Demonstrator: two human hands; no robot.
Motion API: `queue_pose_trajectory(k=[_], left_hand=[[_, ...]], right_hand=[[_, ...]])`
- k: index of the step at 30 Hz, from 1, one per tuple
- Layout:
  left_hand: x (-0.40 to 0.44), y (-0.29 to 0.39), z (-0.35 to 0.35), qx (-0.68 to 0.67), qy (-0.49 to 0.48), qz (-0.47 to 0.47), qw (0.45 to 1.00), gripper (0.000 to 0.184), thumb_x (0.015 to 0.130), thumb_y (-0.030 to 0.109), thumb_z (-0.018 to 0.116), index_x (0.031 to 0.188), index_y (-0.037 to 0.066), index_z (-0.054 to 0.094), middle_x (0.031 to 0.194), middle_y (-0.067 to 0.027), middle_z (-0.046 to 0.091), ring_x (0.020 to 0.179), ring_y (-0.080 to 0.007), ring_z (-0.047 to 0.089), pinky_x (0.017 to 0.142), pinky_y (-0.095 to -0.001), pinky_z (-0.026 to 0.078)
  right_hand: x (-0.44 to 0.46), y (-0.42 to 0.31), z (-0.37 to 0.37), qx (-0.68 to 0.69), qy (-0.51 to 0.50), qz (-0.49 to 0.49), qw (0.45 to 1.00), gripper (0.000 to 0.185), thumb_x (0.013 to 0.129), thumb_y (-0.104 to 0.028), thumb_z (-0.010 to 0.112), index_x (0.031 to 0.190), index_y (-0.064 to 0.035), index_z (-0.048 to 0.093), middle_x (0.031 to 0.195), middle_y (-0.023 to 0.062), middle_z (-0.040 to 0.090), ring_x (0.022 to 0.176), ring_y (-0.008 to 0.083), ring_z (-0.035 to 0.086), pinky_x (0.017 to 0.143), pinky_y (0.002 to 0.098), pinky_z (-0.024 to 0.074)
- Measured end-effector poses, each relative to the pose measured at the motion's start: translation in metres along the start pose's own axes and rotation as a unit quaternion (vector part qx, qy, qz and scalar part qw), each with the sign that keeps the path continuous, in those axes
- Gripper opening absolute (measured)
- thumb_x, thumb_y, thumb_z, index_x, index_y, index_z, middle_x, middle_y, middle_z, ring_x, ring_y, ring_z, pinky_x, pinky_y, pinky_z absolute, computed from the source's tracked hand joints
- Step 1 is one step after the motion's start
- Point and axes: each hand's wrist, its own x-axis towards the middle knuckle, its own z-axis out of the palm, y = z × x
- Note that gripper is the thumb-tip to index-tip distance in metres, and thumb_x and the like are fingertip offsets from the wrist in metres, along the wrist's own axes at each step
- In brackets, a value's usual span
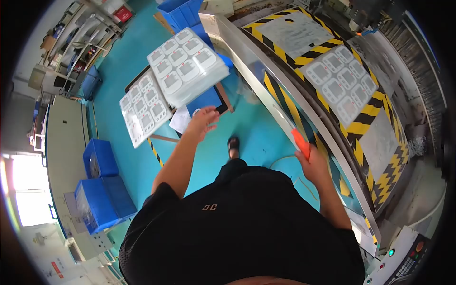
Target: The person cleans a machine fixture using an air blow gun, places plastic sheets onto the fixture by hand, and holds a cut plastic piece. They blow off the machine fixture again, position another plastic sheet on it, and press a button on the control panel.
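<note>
My right hand [314, 164] is closed around an orange handle [300, 141] at the metal edge of the machine's front panel [266, 90]. Whether the handle is fixed to the panel, I cannot tell. My left hand [203, 123] hangs in the air with loosely bent fingers, apparently holding nothing. It is nearest to a blue pad [204, 101] beside a tall stack of clear plastic sheets [178, 59] printed with white frames. A lower stack of similar sheets [145, 104] lies to its left. Inside the machine, another printed sheet [339, 78] rests on the bed.
Yellow-and-black striped tape [323, 49] borders the machine bed. A control panel [403, 261] with buttons is at lower right. Blue bins [102, 202] stand at left, another blue bin [180, 13] at the top. A thin yellowish hose [280, 157] lies on the teal floor.
</note>
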Motion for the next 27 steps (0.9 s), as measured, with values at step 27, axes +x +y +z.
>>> queue_pose_trajectory(k=[27], left_hand=[[0.27, 0.007, -0.048, 0.578, -0.417, -0.024, 0.701, 0.041, 0.076, 0.01, 0.052, 0.116, 0.002, 0.058, 0.112, -0.0184, 0.063, 0.108, -0.0312, 0.059, 0.09, -0.0342, 0.046]], right_hand=[[0.117, -0.145, -0.154, -0.361, -0.021, 0.367, 0.857, 0.033, 0.085, -0.034, 0.063, 0.101, -0.0067, 0.051, 0.087, 0.0176, 0.064, 0.085, 0.0393, 0.061, 0.072, 0.0466, 0.0447]])
